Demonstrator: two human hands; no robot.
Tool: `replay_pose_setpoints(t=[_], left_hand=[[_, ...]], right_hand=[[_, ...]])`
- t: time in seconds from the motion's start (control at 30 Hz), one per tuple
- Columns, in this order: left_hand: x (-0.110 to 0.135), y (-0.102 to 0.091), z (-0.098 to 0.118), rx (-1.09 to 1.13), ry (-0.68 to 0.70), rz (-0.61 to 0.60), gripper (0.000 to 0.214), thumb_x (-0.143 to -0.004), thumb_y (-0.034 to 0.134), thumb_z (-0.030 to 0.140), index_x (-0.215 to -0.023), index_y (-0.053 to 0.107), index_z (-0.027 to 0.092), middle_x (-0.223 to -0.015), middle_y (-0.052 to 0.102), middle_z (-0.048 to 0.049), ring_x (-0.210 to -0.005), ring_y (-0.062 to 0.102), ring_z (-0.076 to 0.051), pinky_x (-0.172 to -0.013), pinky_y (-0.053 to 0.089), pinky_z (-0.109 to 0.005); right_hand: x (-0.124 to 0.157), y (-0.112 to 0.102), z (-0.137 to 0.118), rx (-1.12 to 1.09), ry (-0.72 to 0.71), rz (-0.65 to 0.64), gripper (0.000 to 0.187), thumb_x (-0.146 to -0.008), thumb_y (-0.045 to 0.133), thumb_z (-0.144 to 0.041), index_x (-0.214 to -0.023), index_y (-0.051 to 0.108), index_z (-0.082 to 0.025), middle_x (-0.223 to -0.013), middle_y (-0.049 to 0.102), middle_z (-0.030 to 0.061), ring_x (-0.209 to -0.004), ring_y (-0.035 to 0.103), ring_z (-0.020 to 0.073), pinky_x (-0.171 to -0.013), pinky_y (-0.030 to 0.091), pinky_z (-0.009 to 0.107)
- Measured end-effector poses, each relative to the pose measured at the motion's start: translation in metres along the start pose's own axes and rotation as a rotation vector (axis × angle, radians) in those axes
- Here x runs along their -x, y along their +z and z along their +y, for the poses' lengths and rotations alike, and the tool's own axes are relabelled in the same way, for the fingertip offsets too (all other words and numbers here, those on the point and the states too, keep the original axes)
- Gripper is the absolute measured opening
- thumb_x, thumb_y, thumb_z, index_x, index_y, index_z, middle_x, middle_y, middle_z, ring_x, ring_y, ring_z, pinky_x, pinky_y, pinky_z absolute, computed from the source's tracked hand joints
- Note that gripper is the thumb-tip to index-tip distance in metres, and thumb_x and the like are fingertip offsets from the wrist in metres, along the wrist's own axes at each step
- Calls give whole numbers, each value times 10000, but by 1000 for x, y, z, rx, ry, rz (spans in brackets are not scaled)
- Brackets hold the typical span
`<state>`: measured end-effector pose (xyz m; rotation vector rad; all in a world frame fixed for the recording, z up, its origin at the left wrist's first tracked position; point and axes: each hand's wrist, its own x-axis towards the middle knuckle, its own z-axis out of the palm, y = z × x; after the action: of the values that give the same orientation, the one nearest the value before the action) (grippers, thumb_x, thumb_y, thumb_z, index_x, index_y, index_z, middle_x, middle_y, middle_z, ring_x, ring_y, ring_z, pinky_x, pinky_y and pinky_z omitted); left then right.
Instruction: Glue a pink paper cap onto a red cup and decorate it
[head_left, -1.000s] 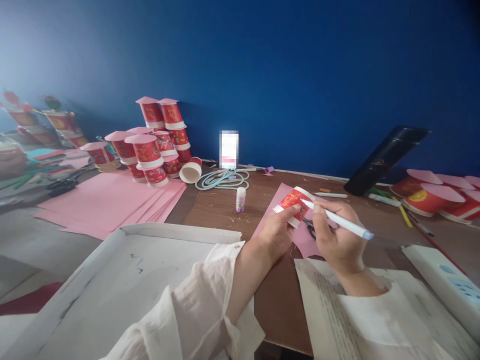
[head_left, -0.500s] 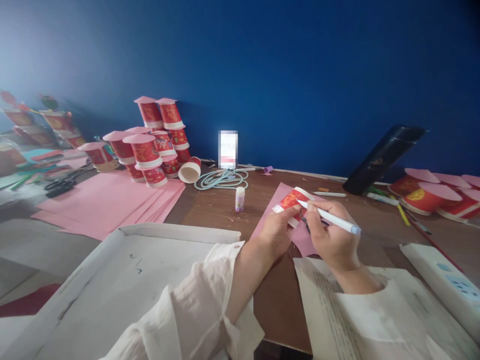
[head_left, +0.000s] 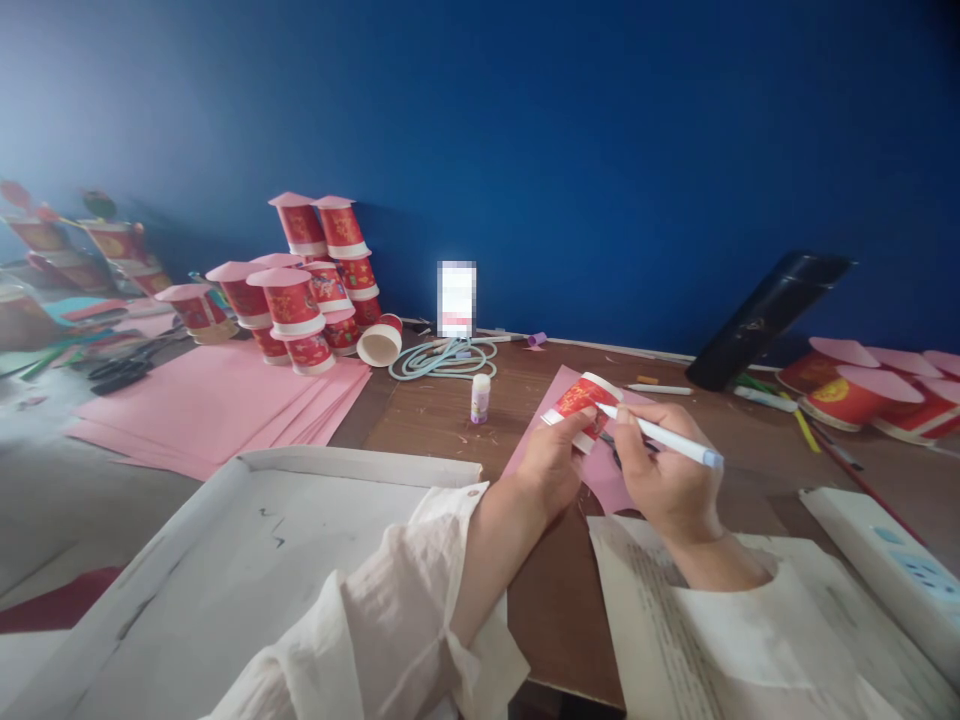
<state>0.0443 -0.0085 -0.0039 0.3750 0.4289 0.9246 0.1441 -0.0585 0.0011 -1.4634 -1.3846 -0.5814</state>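
A red paper cup (head_left: 576,398) with a gold pattern and white rim lies tilted in my left hand (head_left: 553,462), thumb across its side. In my right hand (head_left: 671,475) is a white marker pen (head_left: 667,437), held like a writing tool, its tip at the cup's side. Whether the tip touches the cup I cannot tell. Beneath them lies a pink paper sheet (head_left: 611,480), with dark scissors (head_left: 616,450) partly hidden behind my right hand. A glue stick (head_left: 480,399) stands upright to the left of the cup.
At the left, stacked red cups (head_left: 289,300) with pink paper tops stand behind pink sheets (head_left: 217,410). A coiled cable (head_left: 442,360) lies at the back. On the right are a leaning black cylinder (head_left: 769,320), more cups (head_left: 862,395) and a power strip (head_left: 885,550). A white box lid (head_left: 300,550) lies in front.
The cup has turned and shifted slightly in my left hand. My right hand with the marker pen has barely moved.
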Motion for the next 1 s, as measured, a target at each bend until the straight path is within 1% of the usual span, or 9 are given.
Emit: replay_pose_setpoints(t=[0.23, 0.43, 0.6, 0.67, 0.8, 0.87, 1.0], left_hand=[[-1, -3, -1, 2, 7, -16, 123, -714, 794, 174, -763, 682, 170, -738, 673, -23, -816, 664, -185, -915, 446, -321], [-2, -2, -1, -9, -1, -4, 124, -716, 794, 183, -771, 684, 166, -744, 676, -22, -817, 667, -184, -918, 452, -321], [-2, 0, -1, -14, 19, 2, 111, -718, 776, 175, -790, 696, 148, -777, 691, -37, -808, 663, -174, -942, 452, -322], [-1, 0, -2, -24, 22, 0, 126, -706, 771, 168, -811, 705, 147, -816, 708, -48, -851, 674, -190, -958, 448, -331], [0, 0, -2, -56, 20, -21, 188, -672, 794, 191, -834, 706, 154, -843, 716, -58, -949, 680, -238, -980, 438, -363], [2, 1, -1, -73, 21, -32, 214, -659, 808, 201, -841, 705, 154, -845, 715, -59, -960, 676, -244, -980, 435, -367], [3, 1, -1, -86, 25, -38, 225, -654, 813, 196, -851, 714, 150, -853, 711, -64, -933, 673, -236, -961, 439, -357]], right_hand=[[0, -1, 1, 16, 13, -6, 152, -899, 601, -326, -824, 662, -209, -764, 713, 42, -665, 671, 180, -585, 526, 285], [-1, -1, 1, 0, 15, -3, 131, -891, 611, -303, -815, 659, -208, -748, 706, 35, -643, 662, 169, -570, 519, 276], [-2, 0, 4, -99, 38, 15, 124, -901, 603, -303, -862, 661, -200, -788, 718, 46, -699, 681, 184, -619, 546, 304], [-2, 0, 5, -120, 56, 26, 138, -906, 602, -318, -873, 666, -200, -805, 725, 55, -725, 689, 198, -641, 556, 326], [-3, 0, 6, -126, 58, 19, 137, -909, 607, -314, -890, 675, -197, -837, 733, 64, -765, 697, 205, -676, 562, 338], [-3, 0, 7, -126, 45, 18, 122, -907, 611, -296, -899, 679, -196, -845, 735, 63, -784, 699, 204, -692, 562, 335], [-2, 0, 7, -117, 41, 23, 102, -902, 618, -274, -903, 684, -195, -835, 733, 57, -767, 695, 197, -672, 554, 321]])
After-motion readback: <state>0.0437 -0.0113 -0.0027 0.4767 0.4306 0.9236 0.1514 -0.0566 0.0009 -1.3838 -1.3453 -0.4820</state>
